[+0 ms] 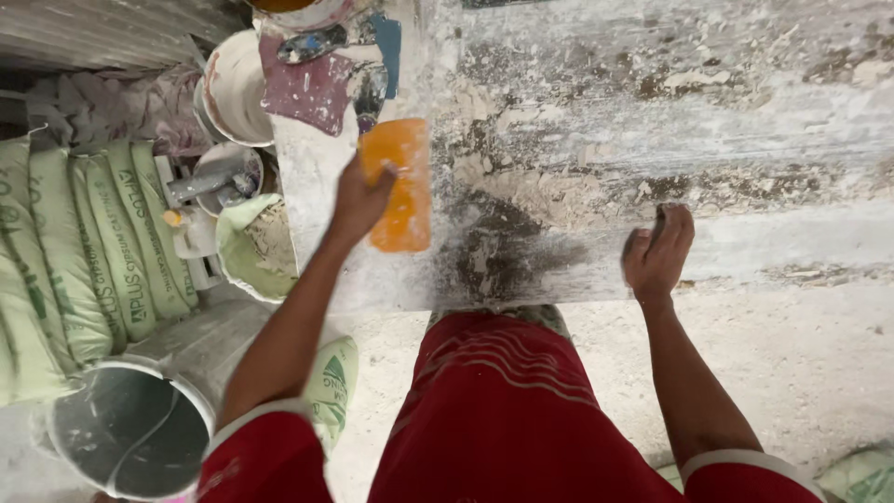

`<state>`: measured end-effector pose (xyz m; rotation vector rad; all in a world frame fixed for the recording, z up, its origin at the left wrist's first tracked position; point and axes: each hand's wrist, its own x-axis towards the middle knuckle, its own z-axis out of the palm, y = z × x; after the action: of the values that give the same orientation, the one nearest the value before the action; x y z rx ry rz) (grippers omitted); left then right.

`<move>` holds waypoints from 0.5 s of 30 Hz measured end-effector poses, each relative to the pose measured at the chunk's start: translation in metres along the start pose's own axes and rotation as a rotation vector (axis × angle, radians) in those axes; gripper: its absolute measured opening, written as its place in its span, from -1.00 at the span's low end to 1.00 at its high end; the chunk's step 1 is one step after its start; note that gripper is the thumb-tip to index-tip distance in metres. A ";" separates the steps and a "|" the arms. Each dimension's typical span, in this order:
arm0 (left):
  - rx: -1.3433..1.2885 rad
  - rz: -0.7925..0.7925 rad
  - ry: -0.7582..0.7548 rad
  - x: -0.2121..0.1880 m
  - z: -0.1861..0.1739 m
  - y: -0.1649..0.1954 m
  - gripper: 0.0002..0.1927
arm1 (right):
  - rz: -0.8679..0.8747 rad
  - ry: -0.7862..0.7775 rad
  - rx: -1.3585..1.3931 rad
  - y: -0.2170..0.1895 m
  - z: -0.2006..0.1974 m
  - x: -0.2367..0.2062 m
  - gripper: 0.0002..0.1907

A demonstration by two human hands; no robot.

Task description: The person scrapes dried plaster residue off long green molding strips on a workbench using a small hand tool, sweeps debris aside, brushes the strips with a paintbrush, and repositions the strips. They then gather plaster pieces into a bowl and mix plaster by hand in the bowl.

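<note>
1. On the plaster-smeared surface, an orange sponge block is pressed flat under the left hand, near the surface's left end.
2. The grip of the left hand is clamped on the sponge block's left edge, with the fingers laid over its upper part.
3. The right hand is rested on the surface near its front edge, well apart from the sponge block; its fingers are curled together, and nothing can be seen held in it.
4. Between the two hands, a dark wet patch is seen on the surface, just beside the sponge block.
5. A dusty red board and a spatula are laid at the far left end of the surface.
6. Left of the surface, white bowls and a pale green bucket are crowded together on the floor.
7. Pale green sacks are stacked at the far left, and a grey metal bucket stands below them.
8. Red shorts and red sleeves with white trim are seen at the lower edge.
</note>
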<state>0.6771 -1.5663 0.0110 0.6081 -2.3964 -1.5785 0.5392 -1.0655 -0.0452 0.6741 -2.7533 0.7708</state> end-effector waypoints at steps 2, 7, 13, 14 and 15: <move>-0.146 -0.078 -0.023 -0.002 0.005 0.008 -0.67 | 0.011 0.000 -0.032 0.003 0.003 0.001 -0.52; -0.017 -0.071 -0.160 0.045 0.229 0.073 -0.68 | -0.100 0.013 -0.075 0.009 0.003 0.003 -0.57; 0.034 0.056 -0.226 0.087 0.171 0.055 -0.70 | -0.011 0.039 0.023 -0.001 -0.004 0.003 -0.53; 0.045 0.054 -0.187 0.092 0.117 0.041 -0.70 | -0.015 0.033 0.019 -0.001 -0.005 0.004 -0.52; 0.056 0.048 -0.137 0.100 0.065 0.027 -0.70 | -0.007 0.011 -0.002 -0.002 -0.005 0.004 -0.52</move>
<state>0.5566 -1.5476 0.0042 0.4621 -2.5416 -1.5861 0.5370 -1.0660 -0.0388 0.6766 -2.7399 0.7673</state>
